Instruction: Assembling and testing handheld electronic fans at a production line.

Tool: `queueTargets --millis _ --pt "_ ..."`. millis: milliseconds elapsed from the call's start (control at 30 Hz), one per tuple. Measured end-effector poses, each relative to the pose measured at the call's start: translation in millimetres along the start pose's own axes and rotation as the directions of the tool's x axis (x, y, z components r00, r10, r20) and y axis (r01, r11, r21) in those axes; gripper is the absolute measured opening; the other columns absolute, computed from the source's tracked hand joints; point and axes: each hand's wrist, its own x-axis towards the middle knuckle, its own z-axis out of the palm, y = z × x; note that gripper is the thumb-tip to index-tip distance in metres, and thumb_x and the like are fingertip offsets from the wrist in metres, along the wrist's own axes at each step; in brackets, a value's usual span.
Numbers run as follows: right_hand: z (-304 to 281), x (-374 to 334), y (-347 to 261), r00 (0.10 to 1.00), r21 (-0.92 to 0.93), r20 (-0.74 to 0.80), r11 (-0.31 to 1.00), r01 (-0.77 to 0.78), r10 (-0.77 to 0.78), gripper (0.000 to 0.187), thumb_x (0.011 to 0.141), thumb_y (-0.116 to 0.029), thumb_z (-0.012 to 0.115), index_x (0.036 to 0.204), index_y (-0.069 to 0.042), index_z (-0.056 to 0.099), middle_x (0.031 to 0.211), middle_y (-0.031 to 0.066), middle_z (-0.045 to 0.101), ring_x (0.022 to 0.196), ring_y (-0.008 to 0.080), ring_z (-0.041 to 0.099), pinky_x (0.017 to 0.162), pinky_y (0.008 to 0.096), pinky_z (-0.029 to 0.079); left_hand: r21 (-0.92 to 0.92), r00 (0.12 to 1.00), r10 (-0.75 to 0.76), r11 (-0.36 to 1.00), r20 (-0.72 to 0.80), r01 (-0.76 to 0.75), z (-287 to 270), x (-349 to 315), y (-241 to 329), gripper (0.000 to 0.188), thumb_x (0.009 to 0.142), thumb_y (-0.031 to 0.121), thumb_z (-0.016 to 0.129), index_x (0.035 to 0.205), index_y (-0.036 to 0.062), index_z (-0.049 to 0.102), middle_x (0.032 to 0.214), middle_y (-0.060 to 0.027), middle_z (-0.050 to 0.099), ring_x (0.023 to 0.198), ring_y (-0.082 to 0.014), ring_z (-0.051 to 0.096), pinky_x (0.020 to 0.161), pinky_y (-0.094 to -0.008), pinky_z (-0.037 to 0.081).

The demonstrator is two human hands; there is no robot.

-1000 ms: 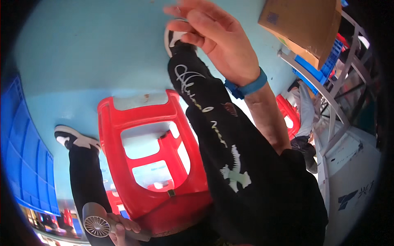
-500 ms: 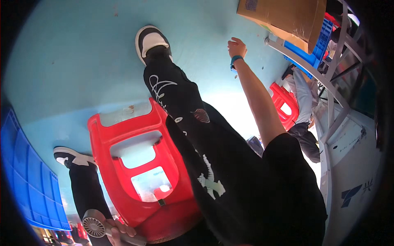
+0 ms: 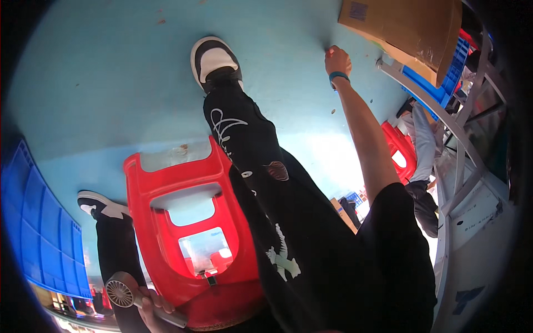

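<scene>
In my left hand [image 3: 152, 309] is a grey handheld fan [image 3: 121, 289], its round grille at the lower left and its handle wrapped by my fingers. My right arm stretches far forward, with a teal wristband on the wrist. My right hand [image 3: 338, 61] is closed low over the pale blue floor [image 3: 277, 66], near a brown cardboard box [image 3: 404, 30]. Whatever the curled fingers hold, if anything, is hidden. A red plastic stool [image 3: 136, 188] stands between my legs, which wear black trousers and black-and-white shoes.
Blue plastic crates stand at the left [image 3: 44, 227] and under the cardboard box at the right. A grey metal frame [image 3: 422, 100] curves along the right side. Behind it are another red stool [image 3: 401, 147] and a person's legs [image 3: 425, 144]. Small bits lie on the floor.
The whole view has shifted slightly. My right hand has moved a little farther forward, its fingers more tightly curled. The fan stays in my left hand.
</scene>
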Motion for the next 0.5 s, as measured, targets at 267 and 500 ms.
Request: queueTargets --millis 267,500 --pt "26.4 51.6 39.6 0.969 0.154 0.054 0.961 0.231 -0.241 0.034 0.079 -0.040 0.051 0.096 -0.015 0.066 0.098 0.0148 0.067 0.094 0.0372 0.062 0.080 0.0454 0.049 -0.151 0.997 0.070 0.986 0.013 -0.068 -10.7 5.3 -11.4 0.023 0.088 0.021 0.057 0.096 0.0022 0.045 0.067 -0.0047 0.048 0.052 -0.0130 0.047 0.049 -0.0231 0.040" --pt "-26.8 -30.4 -22.8 0.941 0.575 0.052 0.780 0.245 -0.334 0.027 0.086 -0.024 0.049 0.073 -0.001 0.052 0.067 0.0097 0.051 0.064 0.0166 0.048 0.062 0.0331 0.041 -0.101 0.984 0.053 0.994 0.170 -0.036 -23.6 6.1 -10.4 0.029 0.087 0.023 0.060 0.098 0.0018 0.043 0.067 -0.0052 0.046 0.050 -0.0152 0.051 0.048 -0.0247 0.043"
